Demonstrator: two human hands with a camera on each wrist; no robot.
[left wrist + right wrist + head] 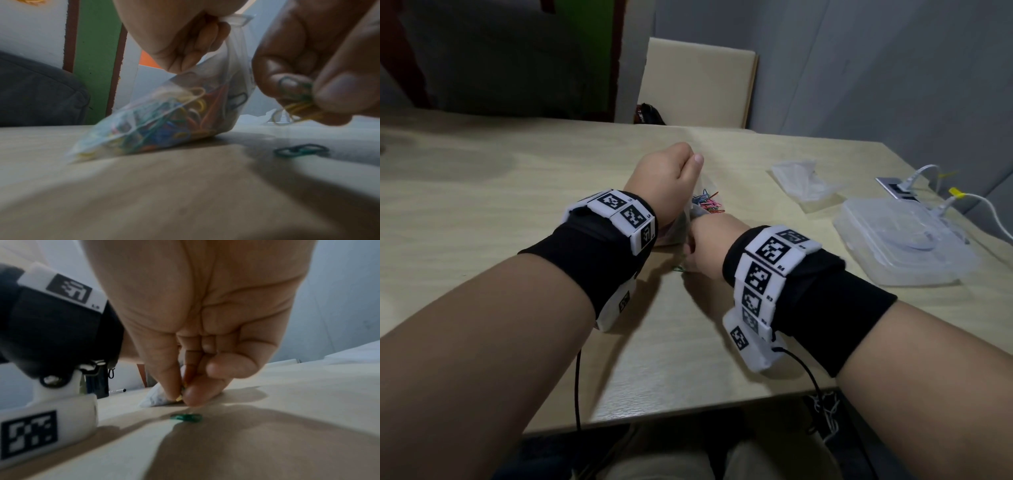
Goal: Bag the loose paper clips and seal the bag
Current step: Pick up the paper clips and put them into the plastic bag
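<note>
A clear plastic bag [164, 116] holding several coloured paper clips [707, 204] rests with its bottom on the table. My left hand [671, 178] grips the bag's top edge and holds it up. My right hand [709, 246] is just right of the bag, low over the table, pinching a few yellow and green paper clips [298, 105] between thumb and fingers [189, 395]. One green paper clip [186, 417] lies loose on the table right under the right hand, also the green paper clip [301, 151] in the left wrist view.
On the light wooden table [482, 192], a crumpled clear bag [803, 180] lies to the right. A clear plastic box [904, 243] sits at the right edge, with white cables [976, 202] behind it. The table's near edge [688, 411] is close to my body.
</note>
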